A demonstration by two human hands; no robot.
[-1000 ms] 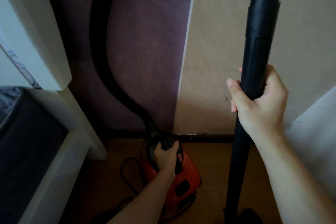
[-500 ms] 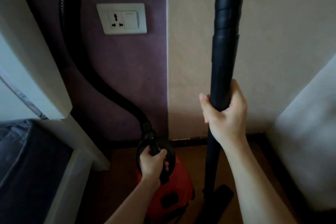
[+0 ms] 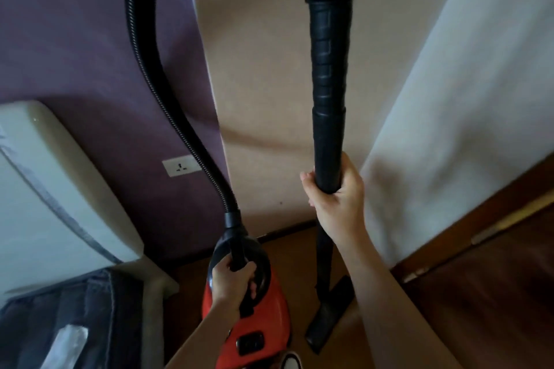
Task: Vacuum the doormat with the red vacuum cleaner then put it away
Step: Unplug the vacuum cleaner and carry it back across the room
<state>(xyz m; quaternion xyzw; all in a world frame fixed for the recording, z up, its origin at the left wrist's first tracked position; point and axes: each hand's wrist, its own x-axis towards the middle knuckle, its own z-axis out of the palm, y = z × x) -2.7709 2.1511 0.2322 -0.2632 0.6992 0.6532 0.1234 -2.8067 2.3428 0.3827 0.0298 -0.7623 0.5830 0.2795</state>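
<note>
The red vacuum cleaner [image 3: 263, 326] stands on the wooden floor near the wall corner, at the bottom centre. My left hand [image 3: 233, 281] is closed around its black carry handle on top. A ribbed black hose [image 3: 150, 75] rises from the body up the purple wall. My right hand [image 3: 335, 198] grips the upright black wand [image 3: 328, 93] about midway. The wand's floor nozzle [image 3: 329, 311] rests on the floor to the right of the red body. No doormat is in view.
A white cabinet or appliance [image 3: 60, 177] stands at the left with dark fabric [image 3: 75, 320] below it. A wall socket [image 3: 181, 165] sits on the purple wall. A white panel [image 3: 464, 114] and a brown wooden door [image 3: 494, 293] close off the right.
The view has tilted upward, so the socket and the vacuum sit lower in frame. Both hands keep their grips. The nozzle now shows on the floor right of the body.
</note>
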